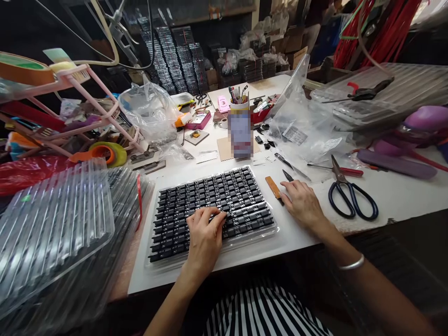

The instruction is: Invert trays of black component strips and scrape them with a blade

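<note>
A clear plastic tray (277, 229) holds several rows of small black circuit pieces (182, 200) in the middle of the white table. My left hand (206, 233) is over the tray's front part, thumb and fingertips pinched at one black piece in a row. My right hand (301, 201) rests on the table right of the tray, fingers apart, palm down, with nothing visibly held. Near its fingertips lie an orange-brown strip (272, 186) with a dark end and a small black pointed tool (287, 175).
Dark-handled scissors (345, 189) and a red-handled screwdriver (351, 172) lie right. Stacked clear trays (59, 224) and a pink rack (98, 91) stand left. Behind are a pen cup (239, 106) and plastic bags (297, 116). The table's front edge runs below my hands.
</note>
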Motion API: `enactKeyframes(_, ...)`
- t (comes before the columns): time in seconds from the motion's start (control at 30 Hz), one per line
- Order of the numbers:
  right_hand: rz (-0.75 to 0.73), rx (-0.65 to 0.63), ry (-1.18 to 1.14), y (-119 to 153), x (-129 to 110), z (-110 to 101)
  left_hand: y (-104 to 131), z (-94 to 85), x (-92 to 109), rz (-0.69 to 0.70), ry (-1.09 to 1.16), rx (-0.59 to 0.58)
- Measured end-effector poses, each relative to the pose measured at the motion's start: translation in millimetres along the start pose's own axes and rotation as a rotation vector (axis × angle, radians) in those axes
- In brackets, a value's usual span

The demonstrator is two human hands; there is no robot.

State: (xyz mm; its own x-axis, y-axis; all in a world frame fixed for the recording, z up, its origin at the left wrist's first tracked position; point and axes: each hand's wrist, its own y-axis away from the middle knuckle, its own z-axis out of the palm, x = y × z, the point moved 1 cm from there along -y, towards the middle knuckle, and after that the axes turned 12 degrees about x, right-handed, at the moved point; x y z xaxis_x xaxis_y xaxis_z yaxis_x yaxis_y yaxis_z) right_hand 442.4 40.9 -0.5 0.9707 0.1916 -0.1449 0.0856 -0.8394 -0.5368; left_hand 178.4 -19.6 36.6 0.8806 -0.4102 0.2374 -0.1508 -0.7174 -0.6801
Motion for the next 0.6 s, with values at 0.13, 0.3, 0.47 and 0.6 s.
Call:
enactKeyframes(0.13, -0.033, -0.185, -0.012, -16.9, -0.6, 3.4, -3.7, 1.9, 2.8, -0.033, -0.031, -0.038)
enactKeyframes(0.3, 0.018, -0.262, -0.139, -25.3, -0.8, 9.1, -8.6, 0.0, 4.9, -0.095, -0.032, -0.145)
enactKeyframes(0.47, 0.077, -0.243, -0.247, -27.6, 0.7, 1.1, -10.1, -6.8, 5.2, -0.117, -0.037, -0.142)
enactKeyframes(0.6, 0.259, -0.063, -0.546, -19.1, -4.9, -11.5, -13.7, -5.8, 10.4, -0.106, 0.004, -0.088)
